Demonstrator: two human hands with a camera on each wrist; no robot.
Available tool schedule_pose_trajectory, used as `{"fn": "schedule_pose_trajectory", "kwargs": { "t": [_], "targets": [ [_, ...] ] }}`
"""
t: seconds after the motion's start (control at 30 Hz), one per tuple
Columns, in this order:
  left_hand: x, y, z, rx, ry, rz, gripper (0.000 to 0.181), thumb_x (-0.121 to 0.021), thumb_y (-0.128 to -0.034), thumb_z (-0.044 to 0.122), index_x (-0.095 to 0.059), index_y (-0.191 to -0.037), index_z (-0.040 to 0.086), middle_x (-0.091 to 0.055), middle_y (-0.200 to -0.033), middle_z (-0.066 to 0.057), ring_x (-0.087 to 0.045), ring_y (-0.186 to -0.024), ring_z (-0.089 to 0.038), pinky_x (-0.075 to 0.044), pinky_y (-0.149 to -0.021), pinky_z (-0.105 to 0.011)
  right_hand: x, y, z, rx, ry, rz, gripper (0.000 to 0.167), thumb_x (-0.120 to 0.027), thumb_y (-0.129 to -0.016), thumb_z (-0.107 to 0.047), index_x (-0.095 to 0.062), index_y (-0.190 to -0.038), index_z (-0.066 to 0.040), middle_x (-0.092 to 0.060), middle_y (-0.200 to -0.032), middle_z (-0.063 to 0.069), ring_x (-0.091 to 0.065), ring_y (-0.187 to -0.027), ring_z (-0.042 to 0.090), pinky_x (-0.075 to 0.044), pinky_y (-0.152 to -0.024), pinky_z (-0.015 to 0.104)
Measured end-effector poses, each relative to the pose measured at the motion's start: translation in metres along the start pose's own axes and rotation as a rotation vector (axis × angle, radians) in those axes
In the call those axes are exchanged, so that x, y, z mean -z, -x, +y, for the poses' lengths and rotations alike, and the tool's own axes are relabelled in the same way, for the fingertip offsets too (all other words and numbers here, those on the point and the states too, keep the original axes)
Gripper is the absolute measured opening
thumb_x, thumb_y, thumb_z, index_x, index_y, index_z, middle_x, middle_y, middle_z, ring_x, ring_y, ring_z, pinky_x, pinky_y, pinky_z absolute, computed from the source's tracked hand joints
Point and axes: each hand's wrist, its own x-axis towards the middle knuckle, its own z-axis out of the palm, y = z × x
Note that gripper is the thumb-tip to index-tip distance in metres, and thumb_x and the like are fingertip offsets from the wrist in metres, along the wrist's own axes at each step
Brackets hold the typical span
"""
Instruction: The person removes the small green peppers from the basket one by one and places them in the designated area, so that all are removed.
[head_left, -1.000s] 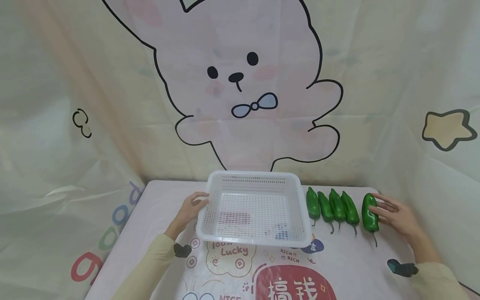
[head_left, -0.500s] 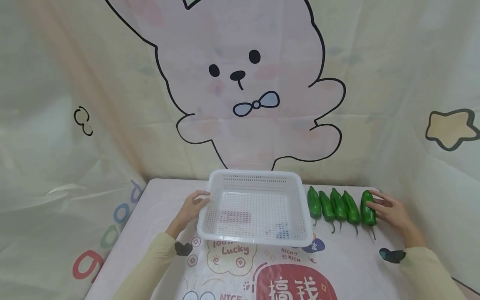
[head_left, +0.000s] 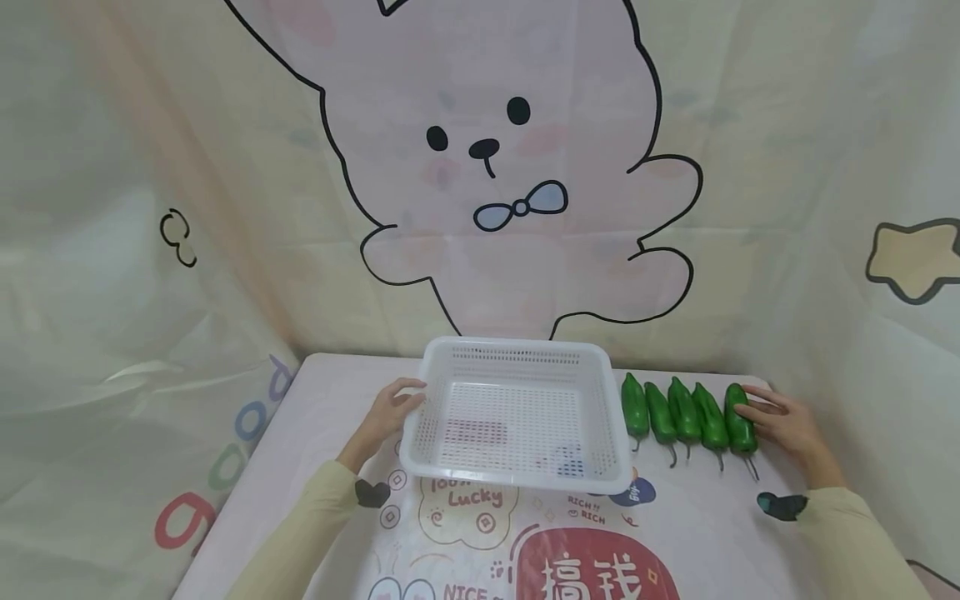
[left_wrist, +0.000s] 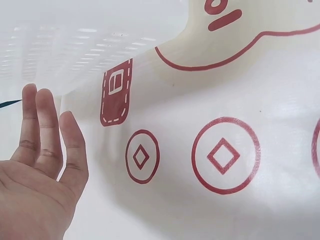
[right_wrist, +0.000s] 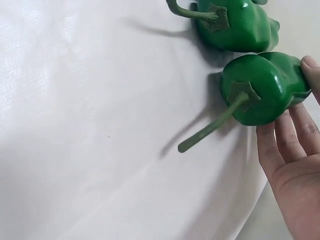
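Observation:
A white perforated plastic basket (head_left: 517, 483) stands near the back of the table. My left hand (head_left: 386, 414) is at its left side, fingertips by the rim; in the left wrist view the fingers (left_wrist: 48, 125) are extended and the thumb is not visible. On the right, my right hand (head_left: 787, 427) holds a green pepper (head_left: 738, 417) between thumb and fingers, its stem toward me. This pepper (right_wrist: 260, 90) is close beside the neighbouring pepper (right_wrist: 240, 27). Several green peppers (head_left: 684, 412) form a row between the basket and my right hand.
A white tablecloth (head_left: 465, 575) with printed pictures and lettering covers the table. Cloth with a cartoon animal (head_left: 525, 275) hangs behind it, and more cloth (head_left: 90, 333) closes off both sides. A dark cable (head_left: 930, 575) shows at the lower right.
My right hand has brought the rightmost pepper leftward, closing most of the gap to the row. The left hand stays at the basket. The head view has shifted slightly.

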Motion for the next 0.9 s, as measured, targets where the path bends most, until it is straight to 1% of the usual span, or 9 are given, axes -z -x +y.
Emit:
{"fn": "schedule_pose_trajectory", "kwargs": {
  "t": [0.2, 0.3, 0.43, 0.57, 0.6, 0.67, 0.77, 0.83, 0.9],
  "targets": [
    [-0.003, 0.003, 0.005, 0.014, 0.000, 0.008, 0.034, -0.060, -0.1047, 0.017, -0.056, -0.136, 0.005, -0.068, -0.110, -0.015, -0.069, -0.098, -0.033, -0.061, -0.080, -0.041, -0.001, 0.001, 0.003, -0.009, 0.038, 0.029, 0.049, -0.079, -0.092, -0.022, -0.065, -0.138, -0.012, -0.065, -0.103, -0.020, -0.060, -0.086, -0.013, -0.057, -0.069, 0.016],
    [-0.003, 0.002, 0.004, 0.015, 0.015, 0.006, 0.034, -0.060, -0.1045, 0.017, -0.055, -0.136, 0.005, -0.068, -0.109, -0.014, -0.069, -0.096, -0.031, -0.062, -0.079, -0.041, 0.000, 0.000, 0.006, -0.010, 0.034, 0.038, 0.048, -0.080, -0.092, -0.021, -0.066, -0.136, -0.010, -0.066, -0.101, -0.022, -0.060, -0.085, -0.013, -0.056, -0.068, 0.015],
    [-0.002, 0.001, 0.004, 0.014, 0.024, -0.001, 0.035, -0.060, -0.1047, 0.016, -0.055, -0.137, 0.004, -0.068, -0.108, -0.015, -0.070, -0.094, -0.031, -0.062, -0.078, -0.040, 0.000, -0.001, 0.009, 0.007, 0.080, 0.041, 0.052, -0.080, -0.092, -0.024, -0.063, -0.137, -0.003, -0.065, -0.098, -0.025, -0.059, -0.086, -0.014, -0.055, -0.068, 0.014],
    [-0.003, 0.001, 0.004, 0.016, 0.014, -0.007, 0.035, -0.060, -0.1049, 0.017, -0.054, -0.137, 0.004, -0.068, -0.109, -0.016, -0.070, -0.095, -0.032, -0.062, -0.078, -0.040, 0.000, -0.001, 0.011, 0.022, 0.154, 0.046, 0.061, -0.080, -0.092, -0.029, -0.059, -0.138, 0.005, -0.065, -0.100, -0.021, -0.057, -0.086, -0.016, -0.055, -0.068, 0.014],
    [-0.003, 0.001, 0.004, 0.015, 0.011, -0.007, 0.035, -0.060, -0.1050, 0.017, -0.054, -0.137, 0.004, -0.068, -0.110, -0.016, -0.070, -0.096, -0.032, -0.062, -0.078, -0.040, 0.000, -0.001, 0.011, 0.024, 0.164, 0.047, 0.063, -0.080, -0.092, -0.029, -0.057, -0.138, 0.007, -0.067, -0.102, -0.018, -0.056, -0.086, -0.017, -0.055, -0.068, 0.014],
    [-0.002, 0.000, 0.004, 0.016, 0.009, -0.005, 0.035, -0.059, -0.1050, 0.017, -0.054, -0.137, 0.004, -0.068, -0.110, -0.016, -0.070, -0.096, -0.032, -0.062, -0.078, -0.040, -0.001, 0.000, 0.011, 0.030, 0.193, 0.052, 0.065, -0.080, -0.092, -0.030, -0.055, -0.138, 0.009, -0.069, -0.108, -0.006, -0.055, -0.085, -0.017, -0.055, -0.067, 0.015],
    [-0.002, -0.002, -0.001, 0.014, 0.008, 0.003, 0.034, -0.059, -0.1050, 0.017, -0.054, -0.137, 0.004, -0.068, -0.109, -0.016, -0.070, -0.095, -0.033, -0.062, -0.077, -0.041, -0.002, 0.000, 0.011, 0.034, 0.264, 0.052, 0.070, -0.077, -0.093, -0.033, -0.051, -0.140, 0.012, -0.066, -0.122, 0.019, -0.054, -0.088, -0.015, -0.054, -0.066, 0.015],
    [-0.002, -0.006, -0.008, 0.014, 0.008, 0.012, 0.035, -0.059, -0.1050, 0.018, -0.054, -0.137, 0.004, -0.068, -0.109, -0.015, -0.070, -0.094, -0.032, -0.062, -0.076, -0.041, -0.002, 0.000, 0.010, 0.026, 0.323, 0.049, 0.074, -0.075, -0.095, -0.037, -0.047, -0.142, 0.012, -0.058, -0.131, 0.032, -0.062, -0.098, 0.002, -0.053, -0.067, 0.015],
    [-0.001, -0.010, -0.016, 0.015, 0.004, 0.022, 0.036, -0.060, -0.1050, 0.019, -0.054, -0.137, 0.005, -0.068, -0.110, -0.015, -0.070, -0.094, -0.031, -0.062, -0.076, -0.041, -0.003, 0.001, 0.008, 0.010, 0.372, 0.030, 0.078, -0.071, -0.096, -0.042, -0.043, -0.145, 0.012, -0.048, -0.139, 0.038, -0.062, -0.112, 0.025, -0.053, -0.072, 0.022]
  ]
}}
